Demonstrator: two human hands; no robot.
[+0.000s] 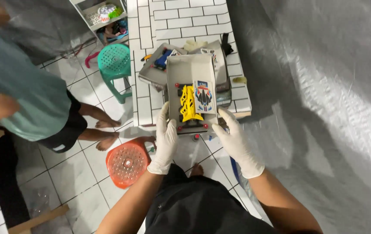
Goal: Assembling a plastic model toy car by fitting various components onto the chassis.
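1. Model-car kit box, open and grey, is what we hold over the near edge of the white-tiled bench. It carries a yellow car body part, a sticker sheet and small red wheels at the corners.

2. Our left hand, in a white glove, has its fingers closed along the box's left side. We take it to be gripping the box wall.

3. Our right hand, also gloved, clasps the near right corner with the fingers curled round it.

4. Behind the box, on the bench, lie further opened grey boxes with a blue part inside one. They touch or overlap our box; we cannot tell which.

5. Below the bench edge stand an orange stool and, farther off, a green stool. Another person in a teal shirt stands to our left, barefoot on the tiled floor.

6. Risk, in our judgement: the box hangs partly beyond the bench edge, so a tilt toward us could spill the loose parts onto the floor.

7. Further risk: smooth gloves may slip on the cardboard, and the crowded boxes behind could be knocked if ours is pushed back.
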